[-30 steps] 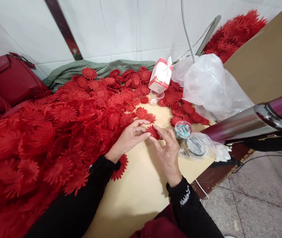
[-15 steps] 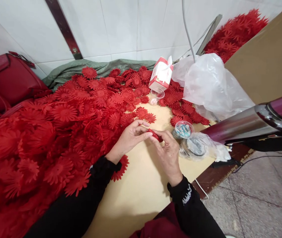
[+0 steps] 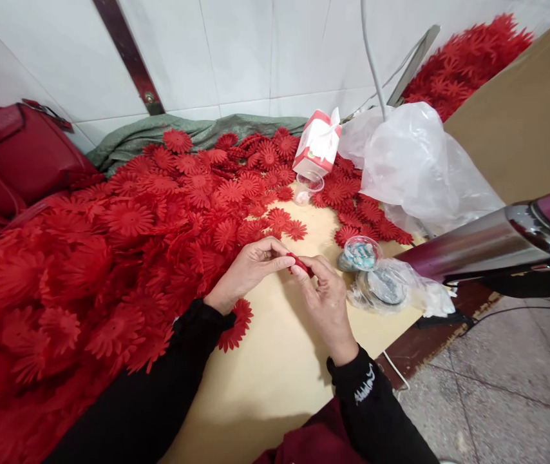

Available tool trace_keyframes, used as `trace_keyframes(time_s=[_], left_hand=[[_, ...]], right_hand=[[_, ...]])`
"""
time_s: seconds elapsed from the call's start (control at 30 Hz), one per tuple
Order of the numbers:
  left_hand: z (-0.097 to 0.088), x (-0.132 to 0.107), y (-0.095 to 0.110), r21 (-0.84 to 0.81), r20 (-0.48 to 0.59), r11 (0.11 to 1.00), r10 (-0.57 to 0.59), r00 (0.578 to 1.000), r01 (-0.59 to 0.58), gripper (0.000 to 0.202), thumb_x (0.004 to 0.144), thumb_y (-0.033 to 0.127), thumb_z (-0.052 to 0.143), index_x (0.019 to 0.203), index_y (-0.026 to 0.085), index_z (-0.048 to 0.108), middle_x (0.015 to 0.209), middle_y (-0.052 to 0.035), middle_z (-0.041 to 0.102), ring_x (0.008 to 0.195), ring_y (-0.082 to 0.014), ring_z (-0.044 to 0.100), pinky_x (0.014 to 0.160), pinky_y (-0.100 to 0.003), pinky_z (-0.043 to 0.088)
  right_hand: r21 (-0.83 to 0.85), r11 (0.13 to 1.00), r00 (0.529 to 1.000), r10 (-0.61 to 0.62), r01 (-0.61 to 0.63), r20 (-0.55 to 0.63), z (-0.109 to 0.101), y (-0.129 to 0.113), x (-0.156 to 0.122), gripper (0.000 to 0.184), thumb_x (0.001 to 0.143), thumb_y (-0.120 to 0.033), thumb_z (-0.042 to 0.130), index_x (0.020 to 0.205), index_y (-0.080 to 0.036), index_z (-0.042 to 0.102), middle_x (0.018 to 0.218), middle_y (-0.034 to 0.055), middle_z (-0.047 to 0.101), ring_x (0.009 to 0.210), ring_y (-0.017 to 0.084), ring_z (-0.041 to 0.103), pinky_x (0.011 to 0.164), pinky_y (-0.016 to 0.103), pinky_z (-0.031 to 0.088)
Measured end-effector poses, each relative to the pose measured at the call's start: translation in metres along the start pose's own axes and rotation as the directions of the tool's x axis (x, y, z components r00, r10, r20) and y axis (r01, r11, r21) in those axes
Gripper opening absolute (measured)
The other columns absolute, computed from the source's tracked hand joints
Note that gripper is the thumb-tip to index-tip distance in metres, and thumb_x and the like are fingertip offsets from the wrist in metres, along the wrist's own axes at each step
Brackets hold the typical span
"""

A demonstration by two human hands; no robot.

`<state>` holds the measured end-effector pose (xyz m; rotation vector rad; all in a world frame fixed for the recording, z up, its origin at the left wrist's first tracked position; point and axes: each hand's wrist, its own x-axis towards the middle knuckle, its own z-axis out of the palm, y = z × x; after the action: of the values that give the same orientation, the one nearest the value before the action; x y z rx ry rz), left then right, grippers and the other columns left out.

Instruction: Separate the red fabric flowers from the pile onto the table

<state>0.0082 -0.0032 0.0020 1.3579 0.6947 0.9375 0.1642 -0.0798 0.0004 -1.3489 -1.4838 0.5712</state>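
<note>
Between my two hands, above the pale tabletop (image 3: 260,361), is a small red petal piece (image 3: 300,264), partly hidden by fingers. My left hand (image 3: 258,265) pinches its left end with thumb and forefinger. From the other side my right hand (image 3: 324,296) grips the same piece, its fingers curled. A big heap of red artificial flower petals (image 3: 130,220) spreads to the left. One loose petal layer (image 3: 237,325) lies partly under my left sleeve. Right of my right hand sits a clear cup (image 3: 359,252) with blue and white bits.
A tissue box (image 3: 317,143) and another clear cup (image 3: 309,187) stand at the back. At the right are a plastic bag (image 3: 415,161), a bagged round container (image 3: 384,287) and a steel and purple cylinder (image 3: 473,238). A red handbag (image 3: 18,161) lies far left.
My left fingers have closed in on the red piece; before, they were more spread, with the thumb nearest it. The whole view has shifted slightly.
</note>
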Motion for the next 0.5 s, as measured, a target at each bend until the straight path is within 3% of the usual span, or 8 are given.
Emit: trace_keyframes(time_s=[0.07, 0.2, 0.3, 0.4, 0.5], left_hand=[[0.0002, 0.0000, -0.0002, 0.004, -0.037, 1.000, 0.022, 0.999, -0.022, 0.022, 0.083, 0.033, 0.080, 0.082, 0.016, 0.068, 0.084, 0.0007, 0.063, 0.081, -0.0123, 0.057, 0.080, -0.026, 0.045], [0.0007, 0.0001, -0.0008, 0.008, -0.099, 0.998, 0.059, 0.993, -0.058, 0.020, 0.085, 0.033, 0.079, 0.083, 0.017, 0.068, 0.086, 0.0001, 0.064, 0.084, -0.0132, 0.059, 0.082, -0.026, 0.046], [0.0012, 0.0004, -0.0011, 0.010, -0.108, 0.998, 0.062, 0.992, -0.061, 0.021, 0.082, 0.034, 0.081, 0.082, 0.017, 0.069, 0.085, -0.0001, 0.065, 0.082, -0.0133, 0.059, 0.080, -0.026, 0.047], [0.0027, 0.0004, -0.0002, 0.021, -0.077, 0.999, 0.033, 0.996, -0.032, 0.024, 0.082, 0.037, 0.081, 0.083, 0.016, 0.069, 0.085, -0.0010, 0.066, 0.082, -0.0139, 0.061, 0.081, -0.027, 0.048], [0.0052, -0.0001, 0.0011, -0.024, 0.002, 1.000, -0.020, 1.000, 0.020, 0.027, 0.082, 0.036, 0.081, 0.092, 0.016, 0.068, 0.091, -0.0019, 0.068, 0.088, -0.0151, 0.063, 0.086, -0.029, 0.049]], right_hand=[[0.082, 0.995, 0.998, 0.055, -0.055, 0.000, 0.0025, 0.0026, -0.0001, 0.020, 0.098, -0.037, 0.064, 0.111, -0.023, 0.072, 0.093, 0.0028, 0.069, 0.084, 0.017, 0.063, 0.080, 0.032, 0.052], [0.193, 0.973, 0.977, 0.159, -0.129, -0.145, 0.0045, 0.0081, 0.0005, 0.043, 0.087, -0.041, 0.077, 0.125, -0.025, 0.066, 0.100, 0.0033, 0.069, 0.089, 0.018, 0.064, 0.085, 0.035, 0.053], [0.215, 0.967, 0.980, 0.164, -0.138, -0.109, 0.0028, 0.0097, 0.0017, 0.032, 0.086, -0.040, 0.078, 0.113, -0.024, 0.073, 0.111, 0.0066, 0.071, 0.096, 0.019, 0.066, 0.090, 0.038, 0.054], [0.325, 0.926, 0.976, 0.216, -0.192, -0.039, 0.0017, 0.0090, 0.0020, 0.022, 0.088, -0.038, 0.077, 0.103, -0.023, 0.074, 0.102, 0.0060, 0.075, 0.092, 0.020, 0.069, 0.087, 0.038, 0.056], [0.348, 0.921, 0.974, 0.216, -0.177, -0.076, 0.0014, 0.0075, 0.0021, 0.016, 0.089, -0.035, 0.075, 0.098, -0.022, 0.074, 0.098, 0.0048, 0.076, 0.090, 0.019, 0.070, 0.087, 0.037, 0.056]])
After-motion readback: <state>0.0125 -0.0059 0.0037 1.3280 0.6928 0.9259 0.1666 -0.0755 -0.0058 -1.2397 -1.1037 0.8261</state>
